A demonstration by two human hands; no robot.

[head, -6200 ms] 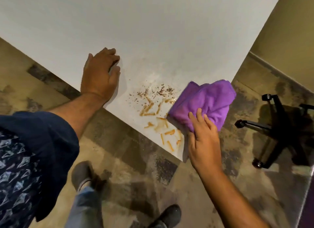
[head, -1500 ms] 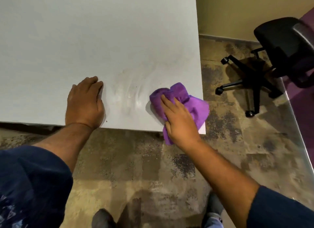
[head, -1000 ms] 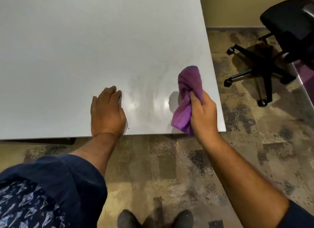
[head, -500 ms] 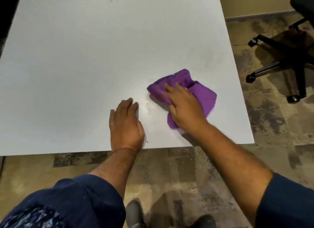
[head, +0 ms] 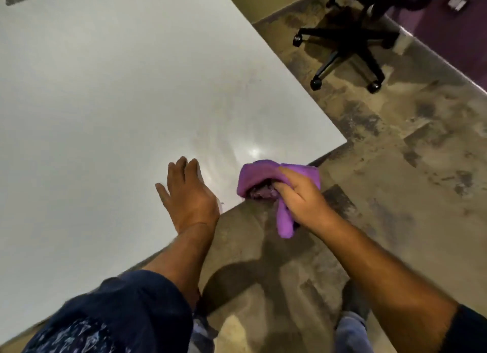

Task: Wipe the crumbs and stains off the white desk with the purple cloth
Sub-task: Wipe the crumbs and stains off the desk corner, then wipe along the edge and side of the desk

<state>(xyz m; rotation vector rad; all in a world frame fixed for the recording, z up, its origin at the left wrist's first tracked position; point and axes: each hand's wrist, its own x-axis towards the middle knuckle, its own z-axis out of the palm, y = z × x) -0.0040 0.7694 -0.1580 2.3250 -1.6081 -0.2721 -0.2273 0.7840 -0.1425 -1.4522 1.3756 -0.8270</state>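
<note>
The white desk (head: 110, 94) fills the left and middle of the head view, with faint wipe streaks and a bright glare spot near its front edge. My left hand (head: 188, 197) lies flat on the desk at that edge, fingers together. My right hand (head: 300, 197) grips the bunched purple cloth (head: 259, 172) right at the desk's front edge, near the right corner. One tail of the cloth hangs down below my fist, over the floor. A few tiny specks sit by my left wrist at the edge.
A black office chair (head: 350, 39) on castors stands on the mottled floor (head: 411, 152) to the upper right. A purple wall (head: 458, 49) runs along the far right. My shoes and trouser legs (head: 350, 329) show below the desk edge.
My right hand has pulled the cloth back from the desk surface to the front edge and bunched it in a fist. The left hand stays flat. The view has tilted.
</note>
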